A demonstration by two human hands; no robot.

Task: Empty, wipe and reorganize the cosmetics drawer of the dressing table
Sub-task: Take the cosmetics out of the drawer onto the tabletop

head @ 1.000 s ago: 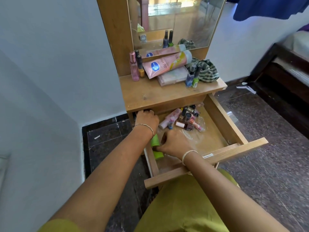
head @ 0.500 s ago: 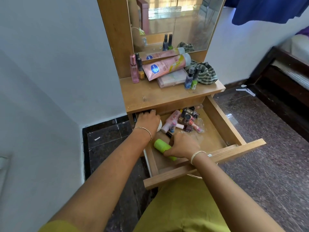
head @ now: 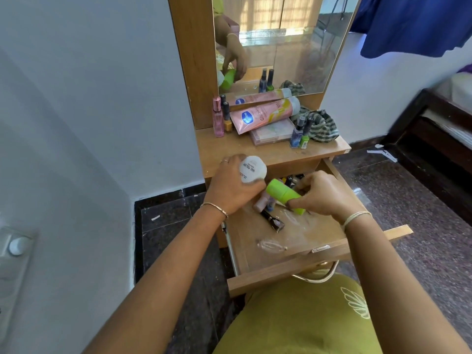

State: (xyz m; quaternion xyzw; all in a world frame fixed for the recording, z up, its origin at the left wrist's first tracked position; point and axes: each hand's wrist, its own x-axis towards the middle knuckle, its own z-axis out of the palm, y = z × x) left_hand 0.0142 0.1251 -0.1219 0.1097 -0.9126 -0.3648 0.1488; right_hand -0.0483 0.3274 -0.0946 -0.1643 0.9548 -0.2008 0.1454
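The open drawer [head: 281, 274] holds one black bottle [head: 272, 221] lying loose, with a half-hidden cluster [head: 261, 203] of small items behind it; its front half shows bare wood. Over it the grip of the left hand [head: 229, 190] curls round one white bottle [head: 252, 169], by the table [head: 255, 152] edge. The grip of the right hand [head: 327, 195] curls round one green tube [head: 283, 194].
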